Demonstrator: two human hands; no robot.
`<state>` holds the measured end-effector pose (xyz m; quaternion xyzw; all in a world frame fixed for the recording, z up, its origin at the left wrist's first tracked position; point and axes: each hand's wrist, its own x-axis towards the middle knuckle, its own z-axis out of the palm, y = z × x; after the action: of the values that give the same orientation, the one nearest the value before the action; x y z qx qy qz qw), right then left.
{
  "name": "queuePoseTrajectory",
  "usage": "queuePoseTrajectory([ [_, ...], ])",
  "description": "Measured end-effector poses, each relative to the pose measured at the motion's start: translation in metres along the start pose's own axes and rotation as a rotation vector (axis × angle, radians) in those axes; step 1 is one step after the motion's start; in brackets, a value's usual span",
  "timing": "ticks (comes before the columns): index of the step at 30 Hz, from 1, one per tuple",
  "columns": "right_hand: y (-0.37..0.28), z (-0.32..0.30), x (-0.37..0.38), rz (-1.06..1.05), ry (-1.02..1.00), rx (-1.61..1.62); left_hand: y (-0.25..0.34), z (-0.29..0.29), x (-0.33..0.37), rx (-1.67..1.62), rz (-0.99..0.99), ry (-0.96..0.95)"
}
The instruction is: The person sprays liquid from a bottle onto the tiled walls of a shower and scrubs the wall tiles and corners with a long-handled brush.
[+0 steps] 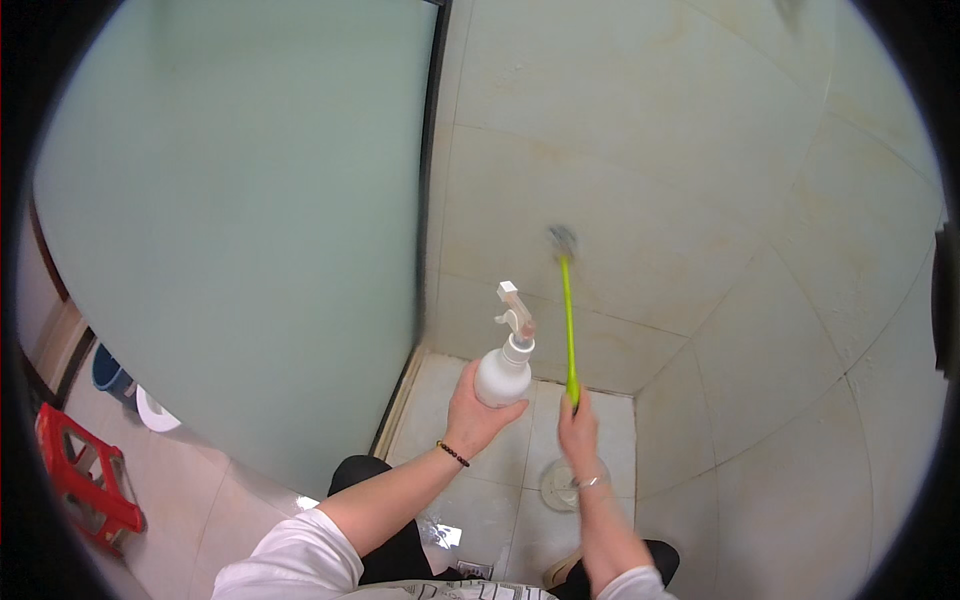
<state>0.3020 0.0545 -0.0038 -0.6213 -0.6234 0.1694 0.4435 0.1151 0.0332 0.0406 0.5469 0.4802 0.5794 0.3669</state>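
A white spray bottle (502, 376) with a trigger head stands upright in the grip of my left hand (474, 418), its nozzle toward the wall. My right hand (577, 432) is wrapped round the handle of a long brush (570, 325), a bright yellow-green stick. The brush's greyish head (562, 240) is blurred and appears to be against the tiled wall (620, 190) in front of me. Faint brownish stains show on the tiles.
Along the left stands a frosted glass panel (240, 220) with a dark edge. Beyond it are a red stool (90, 480), a blue bucket (112, 376) and a white rounded object (157, 410). A round whitish thing (560, 487) sits on the tiled floor (490, 440) below my right hand.
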Motion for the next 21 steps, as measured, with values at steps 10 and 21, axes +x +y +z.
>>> queuePoseTrajectory([
  [10, -0.107, -0.039, 0.208, -0.378, 0.284, -0.449, -0.03, 0.03, 0.026, -0.053, -0.122, 0.031],
  [21, 0.003, -0.019, 0.144, -0.268, 0.076, -0.598, -0.042, 0.025, 0.025, -0.069, -0.137, 0.079],
])
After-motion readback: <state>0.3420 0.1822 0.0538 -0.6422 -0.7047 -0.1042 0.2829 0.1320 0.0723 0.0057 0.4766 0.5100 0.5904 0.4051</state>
